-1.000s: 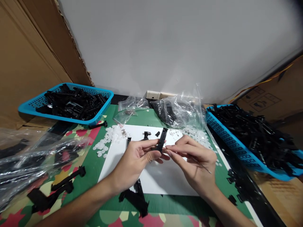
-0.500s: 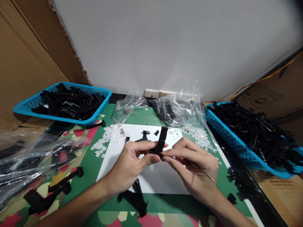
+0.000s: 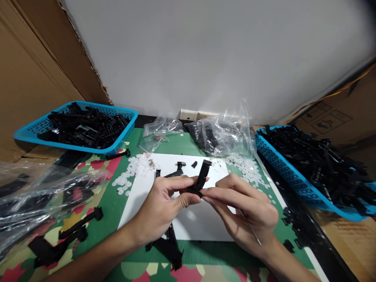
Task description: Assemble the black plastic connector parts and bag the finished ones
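My left hand (image 3: 164,205) pinches a long black plastic part (image 3: 202,176) by its lower end, holding it above a white sheet (image 3: 202,219). My right hand (image 3: 245,213) meets it from the right, its fingertips pressed to the same lower end of the part. A thin metal pin-like tool (image 3: 249,229) lies along my right palm, under the curled fingers. Small black pieces (image 3: 179,168) lie on the sheet just beyond my hands.
Blue baskets of black parts stand at the far left (image 3: 73,129) and at the right (image 3: 308,188). Clear bags (image 3: 223,137) lie at the back and at the left (image 3: 38,196). White washers (image 3: 126,176) are scattered on the green mat. Black assemblies (image 3: 167,246) lie near my wrists.
Both hands drew slightly closer to me and lower in view. My right fingertips closed in on the lower end of the black part. The view shifted a little.
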A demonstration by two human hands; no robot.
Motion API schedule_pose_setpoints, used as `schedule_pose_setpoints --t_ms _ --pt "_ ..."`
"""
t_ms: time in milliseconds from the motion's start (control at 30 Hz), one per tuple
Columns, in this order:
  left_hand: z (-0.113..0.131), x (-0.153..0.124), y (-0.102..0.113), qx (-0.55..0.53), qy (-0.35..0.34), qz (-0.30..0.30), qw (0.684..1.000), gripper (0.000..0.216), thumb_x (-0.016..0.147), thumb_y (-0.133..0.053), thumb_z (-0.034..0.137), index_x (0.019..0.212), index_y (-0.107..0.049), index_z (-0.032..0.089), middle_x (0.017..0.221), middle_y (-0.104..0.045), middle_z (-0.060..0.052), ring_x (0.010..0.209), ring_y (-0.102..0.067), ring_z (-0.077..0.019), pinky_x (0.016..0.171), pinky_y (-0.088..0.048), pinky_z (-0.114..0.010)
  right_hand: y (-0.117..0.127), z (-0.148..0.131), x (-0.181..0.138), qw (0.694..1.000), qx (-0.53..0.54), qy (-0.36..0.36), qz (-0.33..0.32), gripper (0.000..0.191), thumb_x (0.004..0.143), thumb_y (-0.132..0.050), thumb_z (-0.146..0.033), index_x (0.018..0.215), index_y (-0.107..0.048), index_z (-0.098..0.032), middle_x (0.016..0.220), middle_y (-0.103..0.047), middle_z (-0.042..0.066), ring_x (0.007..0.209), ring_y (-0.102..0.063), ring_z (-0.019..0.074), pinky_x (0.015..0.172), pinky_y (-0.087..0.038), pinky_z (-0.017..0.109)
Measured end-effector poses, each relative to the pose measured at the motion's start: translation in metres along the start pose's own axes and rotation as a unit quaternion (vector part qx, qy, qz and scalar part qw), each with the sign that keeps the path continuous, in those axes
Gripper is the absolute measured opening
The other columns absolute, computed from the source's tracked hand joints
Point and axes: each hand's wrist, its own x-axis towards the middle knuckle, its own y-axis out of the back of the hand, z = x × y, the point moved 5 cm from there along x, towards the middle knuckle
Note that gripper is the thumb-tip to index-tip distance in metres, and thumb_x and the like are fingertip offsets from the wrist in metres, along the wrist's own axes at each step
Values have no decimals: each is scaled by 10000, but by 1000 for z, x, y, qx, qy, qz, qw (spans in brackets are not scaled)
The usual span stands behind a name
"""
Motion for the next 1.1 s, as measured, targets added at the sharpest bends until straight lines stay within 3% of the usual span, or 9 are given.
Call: schedule_pose_setpoints --t_ms 267,500,633,767,900,1000,1100 --pt "-2 -1 -3 -14 11 -6 1000 370 917 -799 400 1235 -821 212 1033 -778 -92 806 -596 -180 646 -522 -242 0 -3 0 1000 -13 16 -1 331 904 -677 33 1101 -773 -214 859 -673 46 700 -659 145 602 -527 269" --pt "1 -2 -7 -22 27 -31 999 307 962 -740 425 1073 -849 161 843 -695 -61 654 -465 -121 583 -446 -235 -4 17 -2 985 106 -138 15 94 901 -802 -171 910 -725 -224 753 -593 1 594 -518 122 498 -390 259" --pt "0 0 -6 -40 32 -46 998 342 958 -739 459 1053 -842 147 781 -647 -41 628 -441 -112 584 -413 -243 -12 27 -2 963 168 -212 -1 162 893 -823 -274 821 -693 -207 714 -554 -12 561 -486 112 473 -352 253" --pt "-4 3 -4 -59 55 -57 995 468 947 -742 508 1210 -807 126 734 -643 -40 621 -396 -110 590 -366 -250 -8 30 -4 963 168 -209 15 168 891 -828 -291 995 -707 -237 732 -493 -34 547 -432 104 469 -337 252" --pt "-5 3 -4 -123 75 -59 988 694 919 -761 557 1487 -631 180 742 -660 -31 608 -411 -109 595 -354 -246 7 39 -5 975 122 -184 24 520 888 -838 -269 1365 -638 -323 842 -514 -29 563 -377 98 483 -319 256" --pt "-3 2 -8 -145 79 -74 983 524 957 -714 552 1329 -736 183 709 -605 -20 629 -451 -116 596 -341 -239 10 51 -4 977 109 -177 -45 530 921 -811 -289 1421 -644 -339 873 -552 -18 556 -341 94 488 -302 264" --pt "-2 2 -11 -183 95 -80 975 379 1000 -667 513 1073 -798 165 714 -571 -24 661 -459 -114 616 -337 -231 12 54 -1 984 93 -131 -82 370 879 -859 -337 1237 -773 -299 801 -551 -15 591 -379 115 510 -309 270"
